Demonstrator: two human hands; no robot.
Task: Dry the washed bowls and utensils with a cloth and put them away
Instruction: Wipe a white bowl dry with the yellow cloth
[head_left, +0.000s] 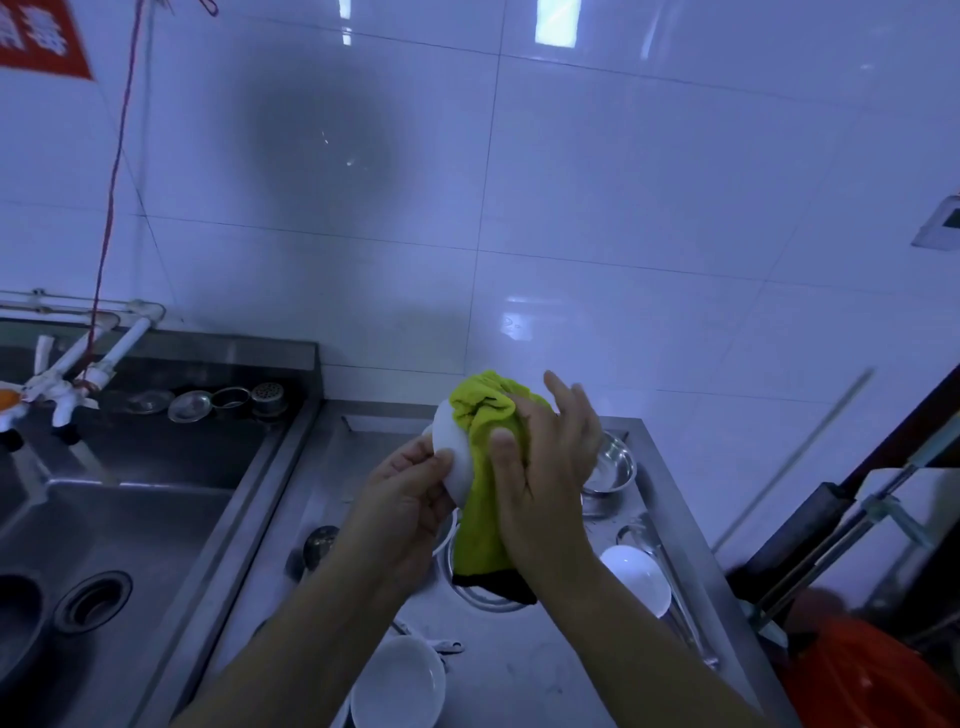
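— Where is the small white ceramic bowl (453, 457)?
— Above the steel counter (524, 670), pinched by the left hand (402, 499).
— And the right hand (545, 467)?
— Its fingers curl round the lime-green cloth (480, 415), pressing it on the bowl.

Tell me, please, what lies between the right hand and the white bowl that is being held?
The green cloth: in the head view, the right hand presses it against the white bowl, which the left hand holds.

Your view runs dim and blue-tinted. Bright ceiling light glares off the glossy wall tiles (556, 23) up top, and a big round shadow (322, 150) darkens them at centre-left. Wide-angle bending curves the edges. The red sign (39, 39) and orange bag (878, 675) are smeared.
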